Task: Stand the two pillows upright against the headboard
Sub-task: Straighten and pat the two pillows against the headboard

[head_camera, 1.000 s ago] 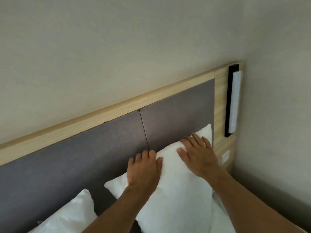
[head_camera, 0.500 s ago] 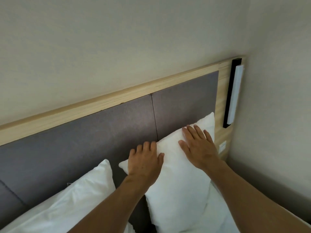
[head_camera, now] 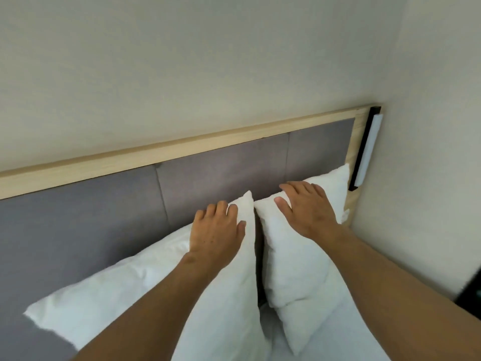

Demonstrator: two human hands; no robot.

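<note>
Two white pillows lean against the grey padded headboard point(head_camera: 104, 212), which has a light wooden frame. The left pillow point(head_camera: 125, 290) stretches from the lower left up to a corner near the middle. My left hand point(head_camera: 217, 229) lies flat on its upper right corner, fingers slightly curled over the edge. The right pillow point(head_camera: 294, 272) stands upright beside it, its top corner near the headboard's right end. My right hand point(head_camera: 307, 207) presses flat on its upper part, fingers spread. A narrow dark gap separates the two pillows.
A black and white wall lamp point(head_camera: 365, 152) hangs vertically on the headboard's right wooden end. The side wall point(head_camera: 429, 152) stands close on the right. A dark object point(head_camera: 468, 295) sits at the right edge. White bedding point(head_camera: 325, 337) lies below the pillows.
My left hand has shifted from the right pillow onto the left pillow's corner. The view has swung left and back, so much more of the left pillow shows.
</note>
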